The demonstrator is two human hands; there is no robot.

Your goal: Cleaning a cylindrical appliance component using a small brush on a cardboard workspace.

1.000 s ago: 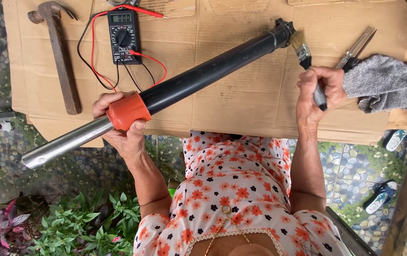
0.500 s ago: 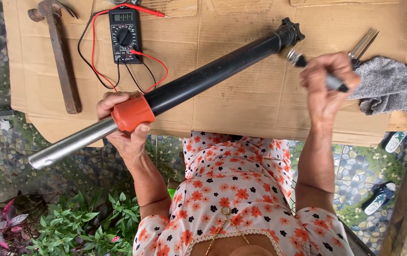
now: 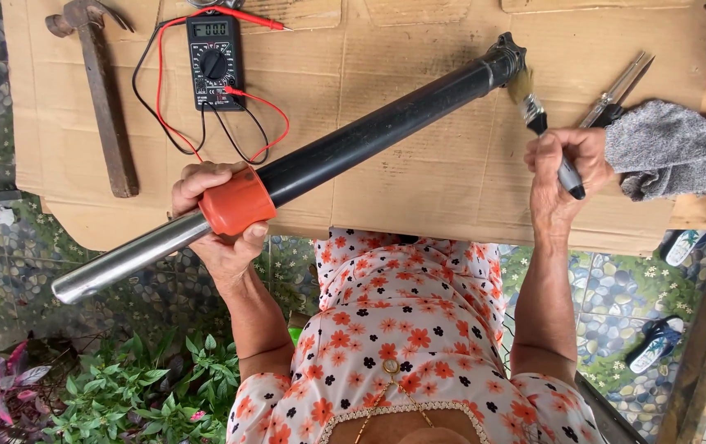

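Two hands work on a long tube above a cardboard-covered table, seen from overhead.

Left hand (image 3: pixel 220 220) is clamped around the orange collar (image 3: pixel 236 201) of the tube (image 3: pixel 369 136), which runs diagonally from a bare silver end at lower left to a black knobbed cap at upper right. Right hand (image 3: pixel 562 168) is closed around the dark handle of a small paintbrush (image 3: pixel 534 107), its pale bristles touching the cap. Cardboard (image 3: pixel 419 189) fills the upper frame. At upper left lie a hammer (image 3: pixel 98 90) and, just beside it, a black multimeter (image 3: pixel 213 62) with red and black leads. A grey cloth (image 3: pixel 682 156) sits at the right edge, near two metal tools (image 3: pixel 616 94).
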